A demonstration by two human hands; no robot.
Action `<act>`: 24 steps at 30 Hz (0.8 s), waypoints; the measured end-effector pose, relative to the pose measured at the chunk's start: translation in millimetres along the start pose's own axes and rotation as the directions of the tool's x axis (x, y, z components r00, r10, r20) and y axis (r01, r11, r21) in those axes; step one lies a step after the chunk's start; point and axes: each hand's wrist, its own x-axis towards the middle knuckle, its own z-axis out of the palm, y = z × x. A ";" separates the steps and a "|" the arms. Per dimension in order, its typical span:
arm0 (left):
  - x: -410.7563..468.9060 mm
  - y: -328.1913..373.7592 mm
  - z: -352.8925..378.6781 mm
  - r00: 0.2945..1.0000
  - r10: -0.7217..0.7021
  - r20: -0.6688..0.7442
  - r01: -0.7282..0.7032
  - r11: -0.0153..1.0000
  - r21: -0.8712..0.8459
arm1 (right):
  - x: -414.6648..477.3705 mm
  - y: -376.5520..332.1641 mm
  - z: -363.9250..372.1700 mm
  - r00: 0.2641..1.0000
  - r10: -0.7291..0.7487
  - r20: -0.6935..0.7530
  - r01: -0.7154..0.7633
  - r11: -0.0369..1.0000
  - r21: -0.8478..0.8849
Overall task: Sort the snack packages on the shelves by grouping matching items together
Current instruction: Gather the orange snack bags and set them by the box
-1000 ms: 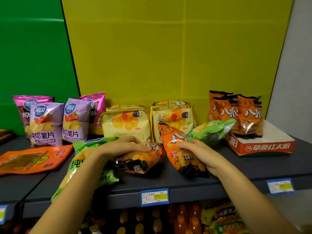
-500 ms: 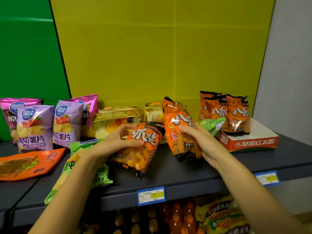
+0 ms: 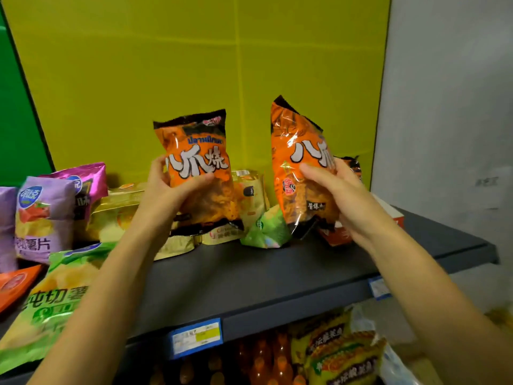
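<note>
A second ago the two orange bags lay flat near the front edge of the shelf point(image 3: 249, 276) with our hands on them. Now both are lifted, upright and clear of the shelf top. That means we have picked the two strays out of the mixed pile. Judging by the task, what is left is to carry them to their own kind.

Our left hand point(image 3: 168, 195) grips the left orange bag point(image 3: 200, 159) by its lower half, with the thumb across the front and the fingers curled behind the left side. Our right hand point(image 3: 341, 195) holds the right orange bag point(image 3: 298, 151) the same way, fingers wrapped over the front, and this bag tilts a little to the left. Both bags hang above the back of the shelf, over the yellow packets point(image 3: 249, 195) and the small green bag point(image 3: 266, 229).

The box point(image 3: 390, 213) at the right end of the shelf is mostly hidden behind our right hand. A sliver of a matching orange bag point(image 3: 354, 165) shows there, so the right bag is already near its group. The left bag has farther to go.
</note>
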 end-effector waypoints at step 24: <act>29.6 -86.5 315.4 1.000 0.012 -0.028 -0.010 0.997 0.082 | 101.7 53.2 -242.7 0.986 0.078 -0.145 -0.074 0.997 0.034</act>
